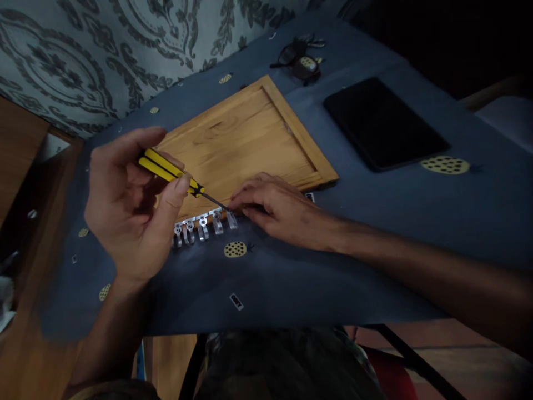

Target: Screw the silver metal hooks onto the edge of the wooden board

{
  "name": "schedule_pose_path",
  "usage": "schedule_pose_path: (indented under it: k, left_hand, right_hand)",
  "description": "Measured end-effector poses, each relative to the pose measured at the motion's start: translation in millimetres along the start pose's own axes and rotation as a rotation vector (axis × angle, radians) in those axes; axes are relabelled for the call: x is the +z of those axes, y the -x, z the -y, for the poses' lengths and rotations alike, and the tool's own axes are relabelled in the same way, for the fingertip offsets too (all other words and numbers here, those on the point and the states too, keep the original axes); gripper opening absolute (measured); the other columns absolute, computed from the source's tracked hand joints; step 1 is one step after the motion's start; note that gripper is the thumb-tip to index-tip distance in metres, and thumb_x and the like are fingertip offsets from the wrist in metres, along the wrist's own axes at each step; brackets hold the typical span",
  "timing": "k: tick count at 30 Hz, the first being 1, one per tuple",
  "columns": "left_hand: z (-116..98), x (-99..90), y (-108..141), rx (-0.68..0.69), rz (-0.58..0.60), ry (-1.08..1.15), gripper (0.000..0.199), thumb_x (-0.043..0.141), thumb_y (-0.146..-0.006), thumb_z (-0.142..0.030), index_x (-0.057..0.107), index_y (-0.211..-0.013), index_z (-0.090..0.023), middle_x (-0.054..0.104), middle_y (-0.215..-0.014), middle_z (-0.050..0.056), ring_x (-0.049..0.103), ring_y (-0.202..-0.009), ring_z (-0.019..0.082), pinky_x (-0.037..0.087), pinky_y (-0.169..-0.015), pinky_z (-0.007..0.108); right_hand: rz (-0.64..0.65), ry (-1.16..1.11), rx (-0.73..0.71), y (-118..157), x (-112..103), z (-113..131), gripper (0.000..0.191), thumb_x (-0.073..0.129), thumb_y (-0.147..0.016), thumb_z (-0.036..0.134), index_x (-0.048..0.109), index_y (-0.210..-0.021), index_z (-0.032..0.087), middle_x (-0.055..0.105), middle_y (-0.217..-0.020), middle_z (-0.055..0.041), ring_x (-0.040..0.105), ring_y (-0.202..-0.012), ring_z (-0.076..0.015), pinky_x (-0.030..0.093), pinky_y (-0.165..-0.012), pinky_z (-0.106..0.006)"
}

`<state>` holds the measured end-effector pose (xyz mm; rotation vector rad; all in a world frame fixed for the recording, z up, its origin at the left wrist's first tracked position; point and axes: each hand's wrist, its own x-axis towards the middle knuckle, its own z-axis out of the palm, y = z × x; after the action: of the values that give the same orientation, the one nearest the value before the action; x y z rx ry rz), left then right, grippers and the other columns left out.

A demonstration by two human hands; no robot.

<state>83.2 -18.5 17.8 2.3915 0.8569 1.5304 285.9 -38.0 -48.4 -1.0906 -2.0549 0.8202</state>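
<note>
A framed wooden board [233, 133] lies on the blue patterned tablecloth [291, 283]. Along its near edge runs a metal strip with several silver hooks [203, 228]. My left hand [137, 205] is closed around the yellow-and-black handle of a screwdriver [166, 169], whose shaft slants down to the right end of the hook strip. My right hand [283, 211] rests at that same end, thumb and fingers pinched beside the screwdriver tip. Whatever those fingertips hold is hidden or too small to make out.
Sunglasses [306, 68] with keys beside them lie behind the board. A black tablet [385, 125] is to the right. A patterned curtain [125, 50] hangs along the back, and wooden furniture [20, 150] stands at the left.
</note>
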Motion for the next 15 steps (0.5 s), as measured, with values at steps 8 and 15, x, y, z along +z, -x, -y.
schedule_pose_path:
  k: [8,15]
  left_hand:
    - [2.7,-3.4,4.0,0.009,0.058,-0.076,0.050,0.079,-0.084,-0.019,0.067,-0.131,-0.031,0.064,-0.112,0.001,0.068,-0.086,0.011,0.062,-0.069,0.022]
    - [-0.2,-0.6,2.8,-0.037,0.059,-0.027,0.049,0.081,-0.083,-0.023,0.068,-0.130,-0.032,0.059,-0.094,0.000,0.065,-0.078,0.011,0.063,-0.071,0.027]
  right_hand:
    - [-0.001,-0.009,0.004,0.2,1.0,-1.2,0.029,0.055,-0.092,0.006,0.077,-0.105,0.020,0.075,-0.106,-0.0072,0.063,-0.108,-0.0234,0.046,-0.099,-0.041]
    - [-0.002,-0.011,0.004,0.0,0.8,-0.9,0.029,0.057,-0.091,0.005,0.077,-0.104,0.020,0.076,-0.105,-0.0066,0.063,-0.108,-0.0236,0.047,-0.100,-0.041]
